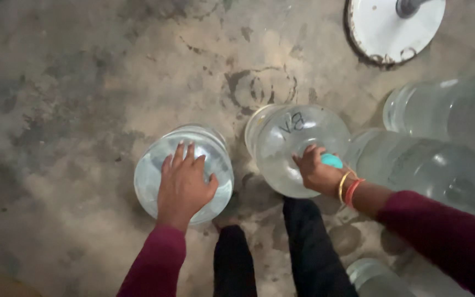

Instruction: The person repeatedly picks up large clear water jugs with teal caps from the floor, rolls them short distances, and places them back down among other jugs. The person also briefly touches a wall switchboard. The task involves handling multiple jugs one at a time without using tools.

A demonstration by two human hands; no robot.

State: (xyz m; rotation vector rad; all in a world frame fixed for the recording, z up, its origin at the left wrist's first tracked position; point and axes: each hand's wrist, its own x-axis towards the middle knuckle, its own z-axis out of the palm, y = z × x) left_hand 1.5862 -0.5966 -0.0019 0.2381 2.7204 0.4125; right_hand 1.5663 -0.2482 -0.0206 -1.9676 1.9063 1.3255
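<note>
Left hand [184, 187] flat, fingers spread on top of clear round plastic water jug [183, 174], 8 o'clock from centre, prob. steadying it. Right hand [315, 171] closed on teal cap [332, 160] of second clear jug [298, 147], centre, tilted w/ neck toward the person. More jugs [441, 137] at 3 o'clock, white round base [394, 27] at 1.

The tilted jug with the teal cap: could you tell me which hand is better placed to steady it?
Right, probably. The right hand already grips the tilted jug at its teal cap, while the left hand lies flat on the other jug.
</note>
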